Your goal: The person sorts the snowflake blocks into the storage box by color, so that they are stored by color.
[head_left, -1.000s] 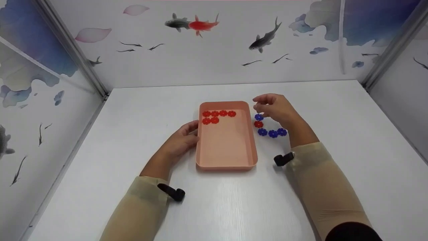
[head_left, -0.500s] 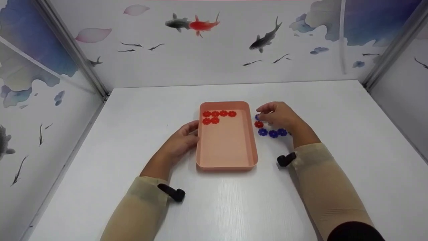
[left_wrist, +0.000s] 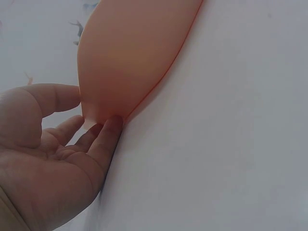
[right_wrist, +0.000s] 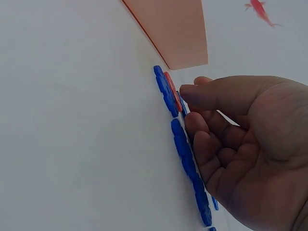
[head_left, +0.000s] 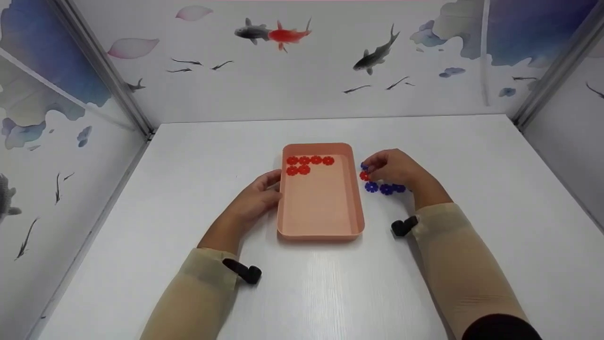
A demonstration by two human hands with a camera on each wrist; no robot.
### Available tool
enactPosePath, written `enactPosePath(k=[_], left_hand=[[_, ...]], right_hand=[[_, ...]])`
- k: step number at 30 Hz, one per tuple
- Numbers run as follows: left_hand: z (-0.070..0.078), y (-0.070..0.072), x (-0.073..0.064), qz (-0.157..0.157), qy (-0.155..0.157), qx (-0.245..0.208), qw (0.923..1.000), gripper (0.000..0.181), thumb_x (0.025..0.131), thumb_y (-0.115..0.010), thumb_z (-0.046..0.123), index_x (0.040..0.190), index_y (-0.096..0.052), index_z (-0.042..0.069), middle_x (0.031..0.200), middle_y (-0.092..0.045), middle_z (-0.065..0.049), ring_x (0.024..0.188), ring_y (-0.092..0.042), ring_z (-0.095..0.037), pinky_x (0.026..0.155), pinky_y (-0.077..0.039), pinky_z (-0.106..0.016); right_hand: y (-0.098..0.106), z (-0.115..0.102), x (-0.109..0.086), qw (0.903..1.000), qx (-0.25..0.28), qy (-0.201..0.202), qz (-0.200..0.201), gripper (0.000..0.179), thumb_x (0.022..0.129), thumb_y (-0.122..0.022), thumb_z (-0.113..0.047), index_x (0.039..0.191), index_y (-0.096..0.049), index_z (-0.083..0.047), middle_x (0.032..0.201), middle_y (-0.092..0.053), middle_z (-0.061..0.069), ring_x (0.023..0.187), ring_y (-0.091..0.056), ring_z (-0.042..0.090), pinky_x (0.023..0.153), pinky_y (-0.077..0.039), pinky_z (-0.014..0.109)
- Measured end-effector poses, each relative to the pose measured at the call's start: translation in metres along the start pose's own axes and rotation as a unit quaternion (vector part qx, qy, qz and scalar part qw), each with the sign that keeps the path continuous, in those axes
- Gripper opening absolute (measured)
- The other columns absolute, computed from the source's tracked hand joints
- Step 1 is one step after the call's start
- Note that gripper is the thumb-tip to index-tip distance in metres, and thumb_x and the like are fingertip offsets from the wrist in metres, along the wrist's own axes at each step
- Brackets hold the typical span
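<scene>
A pink tray (head_left: 321,212) lies on the table with several red flower-shaped discs (head_left: 304,160) in two rows at its far end. The fingertips of my left hand (head_left: 255,200) rest against the outside of its left wall, as the left wrist view also shows. Beside the tray's right wall, my right hand (head_left: 394,167) reaches down to a red flower-shaped disc (right_wrist: 174,91) on the table. Its thumb is at the disc's edge, the other fingers loosely bent. Blue flower-shaped discs (head_left: 372,187) lie around that red one; the hand partly covers some.
The white table (head_left: 302,283) is bounded by a back wall (head_left: 302,94) and side walls with painted fish. Black wrist cameras (head_left: 245,272) sit at both sleeves. The tray's raised right wall stands between the right hand and the rows inside.
My right hand has moved down and slightly toward me, from above the far blue disc to the red disc beside the tray. My left hand and the tray have stayed put.
</scene>
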State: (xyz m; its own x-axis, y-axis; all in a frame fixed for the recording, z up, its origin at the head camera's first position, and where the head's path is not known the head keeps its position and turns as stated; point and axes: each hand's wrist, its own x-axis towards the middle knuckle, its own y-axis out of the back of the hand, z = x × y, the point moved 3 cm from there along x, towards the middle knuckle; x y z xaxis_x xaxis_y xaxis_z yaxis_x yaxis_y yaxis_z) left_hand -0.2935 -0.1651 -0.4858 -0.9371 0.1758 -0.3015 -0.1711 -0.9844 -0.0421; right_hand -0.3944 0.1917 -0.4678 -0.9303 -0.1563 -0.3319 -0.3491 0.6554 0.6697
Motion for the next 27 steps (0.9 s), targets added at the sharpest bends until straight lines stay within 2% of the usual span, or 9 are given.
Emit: enactPosePath(k=[7,18,27], left_hand=[[0.0,0.0,0.0,0.004,0.008,0.01,0.9999,0.071,0.096,-0.075,0.013,0.16,-0.048,0.027,0.164,-0.049,0.005,0.149,-0.053,-0.015,0.122,-0.049,-0.037],[0.0,0.0,0.001,0.002,0.005,0.003,1.0,0.072,0.096,-0.075,0.011,0.16,-0.048,0.027,0.164,-0.05,0.005,0.148,-0.054,-0.014,0.121,-0.049,-0.037],[0.002,0.0,-0.001,0.0,0.006,0.002,1.0,0.071,0.096,-0.074,0.01,0.16,-0.047,0.025,0.165,-0.047,0.003,0.147,-0.055,-0.015,0.12,-0.051,-0.036]], right_hand=[[-0.003,-0.001,0.002,0.9998,-0.018,0.004,-0.009,0.032,0.099,-0.075,-0.019,0.131,-0.074,-0.023,0.124,-0.069,0.008,0.111,-0.062,0.026,0.106,-0.058,0.043],[-0.005,-0.008,0.002,0.9986,-0.051,-0.002,-0.013,0.037,0.095,-0.082,-0.03,0.131,-0.075,-0.023,0.123,-0.07,0.006,0.109,-0.061,0.025,0.106,-0.057,0.045],[-0.005,-0.012,0.0,0.9952,-0.097,0.003,-0.018,0.029,0.092,-0.083,-0.037,0.117,-0.078,-0.024,0.11,-0.07,0.005,0.098,-0.06,0.024,0.082,-0.05,0.037]])
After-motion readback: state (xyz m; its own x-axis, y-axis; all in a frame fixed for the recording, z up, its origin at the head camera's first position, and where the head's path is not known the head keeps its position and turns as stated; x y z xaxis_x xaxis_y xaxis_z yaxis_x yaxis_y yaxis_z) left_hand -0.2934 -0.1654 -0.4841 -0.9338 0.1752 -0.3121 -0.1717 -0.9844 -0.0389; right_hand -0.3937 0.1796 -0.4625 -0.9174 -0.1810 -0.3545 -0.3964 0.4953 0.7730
